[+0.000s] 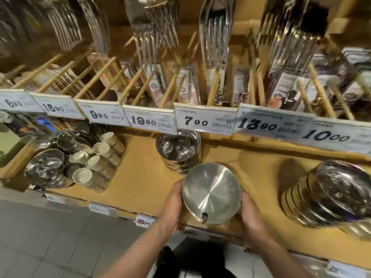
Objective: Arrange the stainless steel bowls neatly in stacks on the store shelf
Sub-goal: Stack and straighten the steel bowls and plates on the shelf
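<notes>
while gripped, bowl (211, 193) near shelf edge (124, 214)

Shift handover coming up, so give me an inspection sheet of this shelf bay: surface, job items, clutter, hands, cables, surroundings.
Surface: tan shelf, bare in the middle stretch.
Job's things: held bowl stack near the front edge; rear bowl stack upright under the 7.90 tag; right bowl stack appears tilted.
Clutter: pale cups heaped on their sides at left, beside wrapped steel bowls.
Hands: left hand and right hand grip opposite sides of the held bowl stack.
Cables: nothing seen.
Surroundings: price tags along the upper shelf edge, packaged cutlery hanging above, grey tiled floor below.
</notes>
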Demonstrator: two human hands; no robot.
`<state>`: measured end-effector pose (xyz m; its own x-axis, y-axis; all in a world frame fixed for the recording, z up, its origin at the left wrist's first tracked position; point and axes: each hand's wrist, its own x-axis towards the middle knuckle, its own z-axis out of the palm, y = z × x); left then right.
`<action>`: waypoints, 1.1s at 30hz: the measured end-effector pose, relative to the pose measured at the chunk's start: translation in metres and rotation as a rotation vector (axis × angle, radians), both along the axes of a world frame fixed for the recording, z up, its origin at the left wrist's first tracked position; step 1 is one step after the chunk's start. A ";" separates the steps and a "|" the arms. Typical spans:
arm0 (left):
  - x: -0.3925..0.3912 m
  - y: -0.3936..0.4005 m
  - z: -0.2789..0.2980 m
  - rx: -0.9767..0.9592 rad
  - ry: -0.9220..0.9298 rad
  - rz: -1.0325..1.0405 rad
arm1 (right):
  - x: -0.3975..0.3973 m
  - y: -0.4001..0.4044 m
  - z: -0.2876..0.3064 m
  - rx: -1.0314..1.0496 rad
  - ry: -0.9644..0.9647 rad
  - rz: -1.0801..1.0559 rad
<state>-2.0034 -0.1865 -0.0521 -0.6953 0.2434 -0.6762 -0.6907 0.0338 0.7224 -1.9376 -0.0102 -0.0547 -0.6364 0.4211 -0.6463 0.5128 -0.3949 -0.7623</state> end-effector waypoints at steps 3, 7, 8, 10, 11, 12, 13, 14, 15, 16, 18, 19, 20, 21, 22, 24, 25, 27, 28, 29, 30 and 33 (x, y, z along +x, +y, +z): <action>-0.001 0.014 0.004 -0.005 -0.011 -0.073 | 0.009 0.011 0.004 -0.009 0.014 -0.052; -0.009 0.014 0.009 0.001 0.025 -0.115 | 0.012 0.009 0.004 -0.073 0.044 -0.073; -0.011 0.012 0.010 0.008 0.025 -0.122 | 0.012 0.008 0.004 -0.063 0.033 -0.082; -0.017 0.006 0.013 0.037 0.010 -0.122 | 0.013 0.007 0.005 -0.039 0.021 -0.118; -0.020 0.001 0.013 0.052 0.000 -0.099 | 0.015 0.007 0.006 -0.030 0.026 -0.157; -0.023 -0.005 0.014 0.072 -0.013 -0.043 | 0.018 0.007 0.006 -0.016 0.043 -0.211; -0.028 -0.012 0.014 0.099 -0.015 0.034 | 0.022 0.007 0.008 0.007 0.072 -0.284; -0.033 -0.019 0.015 0.137 0.001 0.114 | 0.026 0.006 0.009 0.047 0.100 -0.352; -0.038 -0.028 0.017 0.190 0.033 0.175 | 0.031 0.005 0.010 0.095 0.124 -0.409; -0.042 -0.039 0.020 0.232 0.073 0.201 | 0.036 0.001 0.012 0.142 0.146 -0.459; -0.053 -0.063 0.030 0.217 0.153 0.143 | 0.040 -0.015 0.023 0.199 0.190 -0.554; -0.058 -0.075 0.035 0.189 0.189 0.092 | 0.040 -0.028 0.029 0.210 0.219 -0.582; -0.063 -0.088 0.038 0.170 0.221 0.053 | 0.038 -0.044 0.037 0.216 0.252 -0.590; -0.068 -0.100 0.042 0.148 0.252 0.033 | 0.034 -0.062 0.044 0.221 0.281 -0.578; -0.072 -0.110 0.046 0.121 0.280 0.021 | 0.029 -0.080 0.049 0.228 0.297 -0.551; -0.080 -0.126 0.054 0.086 0.309 -0.010 | 0.019 -0.115 0.053 0.219 0.305 -0.486; -0.084 -0.131 0.055 0.082 0.309 -0.022 | 0.013 -0.131 0.053 0.215 0.310 -0.441; -0.091 -0.135 0.052 0.113 0.274 -0.008 | -0.001 -0.157 0.047 0.225 0.304 -0.345; -0.094 -0.134 0.050 0.142 0.253 -0.006 | -0.008 -0.167 0.044 0.225 0.293 -0.299; -0.098 -0.132 0.048 0.170 0.235 -0.011 | -0.016 -0.173 0.040 0.215 0.286 -0.248; -0.102 -0.130 0.042 0.165 0.267 -0.064 | -0.024 -0.177 0.035 0.205 0.281 -0.194; -0.113 -0.121 0.016 0.140 0.427 -0.189 | -0.049 -0.177 0.010 0.200 0.257 -0.114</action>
